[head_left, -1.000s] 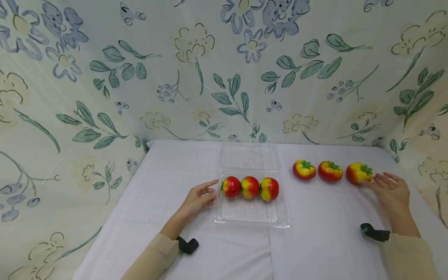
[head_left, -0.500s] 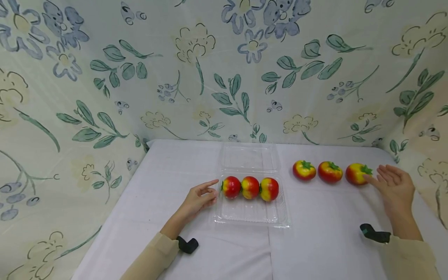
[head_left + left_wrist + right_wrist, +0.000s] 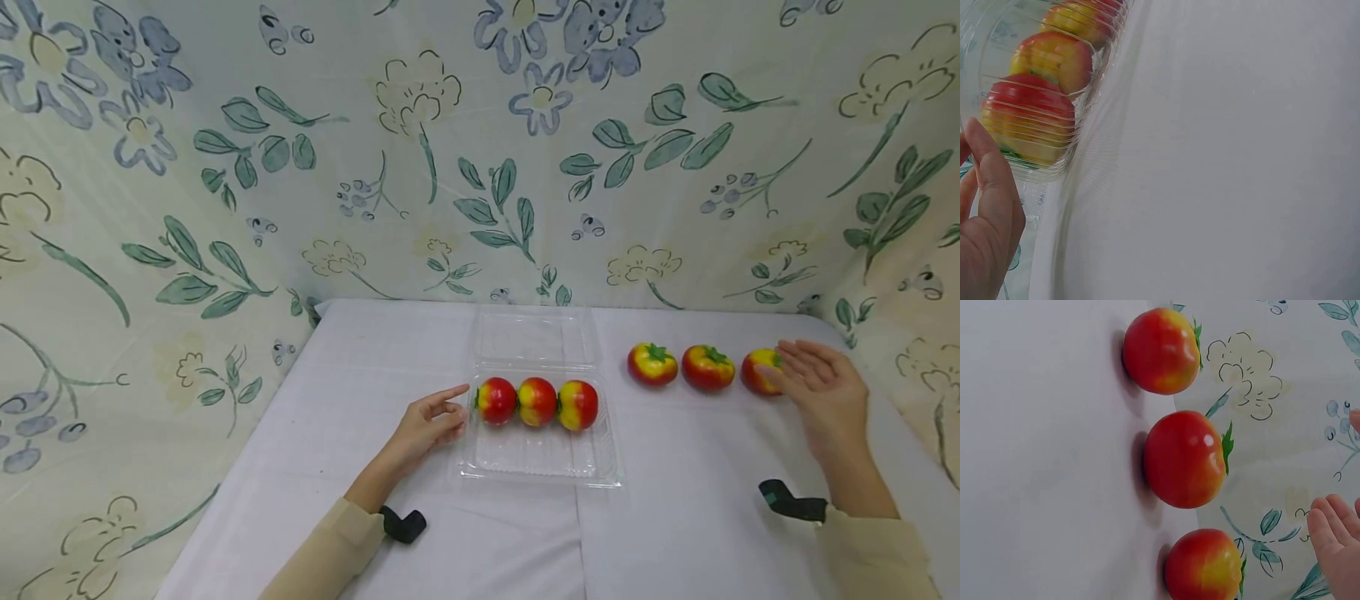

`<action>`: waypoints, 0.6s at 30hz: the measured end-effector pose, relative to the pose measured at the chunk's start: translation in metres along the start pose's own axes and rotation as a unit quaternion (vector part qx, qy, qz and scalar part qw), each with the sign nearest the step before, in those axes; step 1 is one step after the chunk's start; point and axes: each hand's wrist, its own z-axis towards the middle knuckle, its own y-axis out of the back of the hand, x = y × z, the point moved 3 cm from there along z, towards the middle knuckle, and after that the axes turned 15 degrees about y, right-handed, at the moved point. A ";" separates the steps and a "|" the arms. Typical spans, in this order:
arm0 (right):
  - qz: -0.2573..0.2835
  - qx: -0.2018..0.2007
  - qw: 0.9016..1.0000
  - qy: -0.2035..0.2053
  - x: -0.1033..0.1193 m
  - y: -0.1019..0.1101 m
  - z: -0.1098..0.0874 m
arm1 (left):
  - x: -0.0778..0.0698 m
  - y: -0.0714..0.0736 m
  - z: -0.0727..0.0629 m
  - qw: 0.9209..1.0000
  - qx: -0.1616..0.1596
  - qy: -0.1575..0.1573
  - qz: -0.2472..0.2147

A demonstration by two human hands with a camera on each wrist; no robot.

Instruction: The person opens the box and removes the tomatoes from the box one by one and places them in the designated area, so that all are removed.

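Observation:
A clear plastic clamshell box [image 3: 525,467] lies with its lid [image 3: 534,337] folded back. Across its base sit three red-and-yellow, tomato-like fruits [image 3: 536,402] in a row. My left hand [image 3: 422,429] is at the box's left edge, index finger extended and fingertips right at the rim; the left wrist view shows its finger [image 3: 988,150] beside the ribbed wall. Right of the box, three more such fruits [image 3: 708,367] with green leafy tops stand in a row. My right hand [image 3: 825,396], fingers extended and holding nothing, overlaps the rightmost fruit [image 3: 757,372], hiding its right side.
A white cloth [image 3: 675,517] covers the table, whose back edge meets a floral curtain [image 3: 480,167]. Black wrist-worn pieces [image 3: 793,504] stick out below both hands. The open lid reaches close to the table's back edge.
My right hand first shifted slightly right, away from the rightmost fruit, then came back left and now covers its leafy top. The left hand, the box and the fruits have stayed in place.

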 end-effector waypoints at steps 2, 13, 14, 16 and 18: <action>0.004 0.014 1.000 -0.002 0.002 -0.005 -0.003 | 0.000 0.000 0.000 1.000 0.000 0.000 0.001; 0.084 0.083 0.992 0.040 0.010 -0.029 -0.019 | -0.002 -0.001 -0.002 1.000 0.001 -0.008 0.007; 0.098 0.089 0.990 0.047 0.010 -0.031 -0.021 | -0.002 -0.001 -0.002 1.000 0.000 -0.008 0.008; 0.096 0.098 0.989 0.055 0.010 -0.035 -0.025 | -0.001 -0.001 -0.002 1.000 -0.002 -0.007 0.009; 0.083 0.105 0.989 0.057 0.011 -0.039 -0.028 | 0.000 -0.001 -0.001 1.000 -0.003 -0.005 0.009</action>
